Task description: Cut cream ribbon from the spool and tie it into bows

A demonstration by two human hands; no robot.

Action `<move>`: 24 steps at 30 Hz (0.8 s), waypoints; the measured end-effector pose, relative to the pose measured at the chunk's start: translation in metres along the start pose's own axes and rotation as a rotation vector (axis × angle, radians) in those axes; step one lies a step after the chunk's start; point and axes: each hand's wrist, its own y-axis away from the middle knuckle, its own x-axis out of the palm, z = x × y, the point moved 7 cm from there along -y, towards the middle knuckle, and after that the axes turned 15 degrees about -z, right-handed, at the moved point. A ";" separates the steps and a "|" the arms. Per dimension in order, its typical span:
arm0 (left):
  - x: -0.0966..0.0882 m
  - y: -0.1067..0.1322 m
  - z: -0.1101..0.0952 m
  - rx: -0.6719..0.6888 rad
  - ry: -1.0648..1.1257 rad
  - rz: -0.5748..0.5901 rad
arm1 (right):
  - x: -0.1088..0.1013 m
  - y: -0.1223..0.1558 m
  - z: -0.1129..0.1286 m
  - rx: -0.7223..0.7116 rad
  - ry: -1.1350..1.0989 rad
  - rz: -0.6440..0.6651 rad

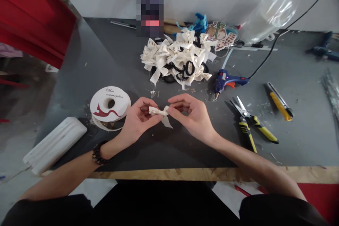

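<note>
A small cream ribbon bow (160,113) is held between both hands just above the grey table (111,53). My left hand (138,118) pinches its left end with fingers curled round it. My right hand (191,114) pinches its right end, and a loose ribbon tail hangs below. A white ribbon spool (109,106) lies flat to the left of my left hand. Behind the hands sits a pile of finished cream bows (176,58) mixed with black hair ties.
A blue glue gun (228,80) with a black cord lies right of the pile. Yellow-handled snips (250,122) and a yellow utility knife (279,101) lie to the right. A white case (54,144) sits at the left front corner. A red chair (31,17) stands at far left.
</note>
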 end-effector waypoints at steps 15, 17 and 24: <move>0.002 -0.001 0.003 0.008 -0.185 0.046 | -0.005 -0.002 0.015 -0.135 0.169 0.016; 0.005 0.001 -0.004 0.090 -0.220 0.058 | -0.018 -0.012 0.027 -0.225 0.265 -0.007; 0.017 0.013 -0.009 0.220 -0.406 0.267 | -0.136 -0.065 0.053 -0.272 1.523 -0.327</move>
